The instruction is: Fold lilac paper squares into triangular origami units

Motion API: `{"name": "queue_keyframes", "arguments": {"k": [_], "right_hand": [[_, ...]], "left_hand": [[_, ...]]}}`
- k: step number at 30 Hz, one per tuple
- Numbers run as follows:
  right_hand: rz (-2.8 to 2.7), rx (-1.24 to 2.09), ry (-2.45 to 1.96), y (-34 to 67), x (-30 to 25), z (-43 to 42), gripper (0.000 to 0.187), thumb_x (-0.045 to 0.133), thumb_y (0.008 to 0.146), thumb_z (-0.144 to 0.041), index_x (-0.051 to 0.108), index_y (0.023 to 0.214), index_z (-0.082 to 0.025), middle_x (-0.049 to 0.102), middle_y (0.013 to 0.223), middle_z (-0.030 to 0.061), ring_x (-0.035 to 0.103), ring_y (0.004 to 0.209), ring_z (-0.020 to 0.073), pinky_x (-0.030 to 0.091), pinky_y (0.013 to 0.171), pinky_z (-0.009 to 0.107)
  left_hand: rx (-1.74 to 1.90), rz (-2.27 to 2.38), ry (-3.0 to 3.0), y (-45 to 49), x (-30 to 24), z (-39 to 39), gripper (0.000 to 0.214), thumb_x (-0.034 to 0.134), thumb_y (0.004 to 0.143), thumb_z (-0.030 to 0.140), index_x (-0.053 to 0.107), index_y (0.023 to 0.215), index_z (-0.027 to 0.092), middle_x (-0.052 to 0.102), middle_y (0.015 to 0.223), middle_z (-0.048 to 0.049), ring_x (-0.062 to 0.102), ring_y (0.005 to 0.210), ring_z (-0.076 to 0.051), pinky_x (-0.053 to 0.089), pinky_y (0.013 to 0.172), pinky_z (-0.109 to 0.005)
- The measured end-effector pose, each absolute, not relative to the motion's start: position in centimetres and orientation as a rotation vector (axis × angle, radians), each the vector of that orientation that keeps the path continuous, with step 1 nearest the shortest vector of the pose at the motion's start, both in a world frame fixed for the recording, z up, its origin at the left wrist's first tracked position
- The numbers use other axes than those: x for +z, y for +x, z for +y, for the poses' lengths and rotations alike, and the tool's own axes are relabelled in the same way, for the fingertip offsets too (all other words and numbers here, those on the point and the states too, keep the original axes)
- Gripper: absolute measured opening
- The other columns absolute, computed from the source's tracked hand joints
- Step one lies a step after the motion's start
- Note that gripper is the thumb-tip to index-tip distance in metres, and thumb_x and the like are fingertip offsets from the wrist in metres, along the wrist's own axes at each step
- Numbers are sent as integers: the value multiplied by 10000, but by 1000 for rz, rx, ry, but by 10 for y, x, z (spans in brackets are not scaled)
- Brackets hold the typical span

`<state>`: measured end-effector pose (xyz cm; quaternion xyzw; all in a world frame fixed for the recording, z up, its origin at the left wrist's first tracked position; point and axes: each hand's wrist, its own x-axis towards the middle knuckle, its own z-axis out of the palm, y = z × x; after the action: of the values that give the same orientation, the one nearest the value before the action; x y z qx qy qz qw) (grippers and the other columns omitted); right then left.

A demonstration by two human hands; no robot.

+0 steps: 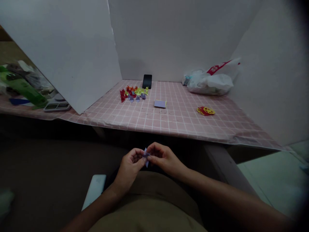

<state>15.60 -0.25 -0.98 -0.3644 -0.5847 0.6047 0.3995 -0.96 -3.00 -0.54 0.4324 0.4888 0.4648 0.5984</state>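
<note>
A small purple piece of folded paper (pixel 146 155) is pinched between my two hands, above my lap and below the table's front edge. My left hand (pixel 132 164) grips its left side between thumb and fingers. From the other side, my right hand (pixel 164 158) presses thumb and forefinger on it. Pointed tips of the paper stick out above and below the fingers; its middle is partly covered. On the table, a cluster of small folded paper figures (pixel 134 92) in red, orange, yellow and purple stands at the left. A stack of purple and yellow paper squares (pixel 160 103) lies near the middle.
On the checked tablecloth (pixel 178 122) are a dark phone (pixel 147 81), red and yellow cut-out shapes (pixel 206 111) and a white plastic bag (pixel 210 83). White panels (pixel 72 48) wall the table. A green bottle (pixel 23 87) lies far left; a white box-like object (pixel 95 190) is beside my left forearm.
</note>
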Motion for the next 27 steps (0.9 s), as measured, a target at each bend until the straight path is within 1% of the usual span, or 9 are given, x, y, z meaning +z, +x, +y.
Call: {"name": "queue_keyframes", "arguments": {"k": [3, 7, 12, 17, 19, 21, 23, 24, 27], "right_hand": [[-1440, 1547, -926, 155, -13, -4, 80, 683, 779, -182, 621, 830, -184, 621, 694, -32, 584, 586, 104, 463, 547, 231], [-1416, 1550, -930, 155, -11, -6, 67, 669, 774, -158, 618, 811, -180, 611, 665, -43, 579, 554, 96, 449, 535, 226], [-1428, 1534, -905, 156, -10, -6, 61, 659, 784, -158, 610, 814, -181, 621, 652, -39, 591, 577, 106, 454, 570, 242], [-1432, 1511, -913, 155, -10, -5, 78, 674, 783, -180, 605, 818, -186, 620, 653, -37, 581, 575, 111, 446, 565, 244], [-1434, 1500, -903, 156, -8, -5, 88, 689, 781, -201, 610, 815, -186, 622, 670, -29, 581, 605, 120, 446, 582, 250], [-1439, 1491, -876, 157, -4, -5, 92, 699, 791, -234, 633, 830, -184, 638, 726, -9, 592, 681, 136, 463, 647, 271], [-1384, 1487, -853, 158, -1, -3, 118, 706, 804, -276, 659, 862, -185, 648, 799, 7, 594, 753, 144, 465, 719, 286], [-1320, 1483, -854, 159, 0, -2, 147, 718, 799, -292, 665, 894, -192, 644, 815, 3, 587, 762, 141, 458, 730, 283], [-1174, 1543, -901, 160, 0, 3, 248, 770, 754, -324, 662, 939, -200, 612, 737, -22, 542, 667, 124, 423, 657, 264]], "left_hand": [[1101, 1160, 1067, -9, -7, -31, 185, 759, 737, 303, 664, 819, 167, 665, 789, -16, 608, 744, -161, 470, 719, -282], [1134, 1203, 1140, -9, -8, -32, 139, 741, 749, 282, 684, 806, 169, 682, 785, -23, 615, 733, -169, 481, 699, -283], [1163, 1261, 1228, -9, -6, -33, 98, 731, 762, 262, 703, 799, 176, 708, 767, -28, 634, 718, -177, 495, 681, -284], [1184, 1260, 1242, -8, -3, -32, 80, 727, 762, 250, 705, 790, 178, 709, 747, -25, 637, 695, -177, 493, 654, -274], [1175, 1279, 1276, -8, -2, -31, 78, 720, 769, 253, 707, 786, 178, 704, 738, -24, 631, 688, -175, 486, 645, -270], [1163, 1278, 1302, -8, -1, -30, 84, 710, 776, 260, 706, 792, 178, 700, 737, -21, 625, 685, -171, 481, 646, -267], [1144, 1252, 1323, -8, 0, -28, 94, 699, 778, 269, 704, 797, 177, 695, 733, -19, 617, 680, -166, 473, 644, -263], [1129, 1236, 1337, -8, 0, -28, 98, 694, 778, 272, 702, 797, 176, 692, 730, -18, 611, 677, -163, 467, 640, -260], [1060, 1196, 1384, -9, 0, -27, 100, 673, 784, 270, 697, 790, 173, 694, 736, -23, 606, 691, -162, 455, 643, -257]]}}
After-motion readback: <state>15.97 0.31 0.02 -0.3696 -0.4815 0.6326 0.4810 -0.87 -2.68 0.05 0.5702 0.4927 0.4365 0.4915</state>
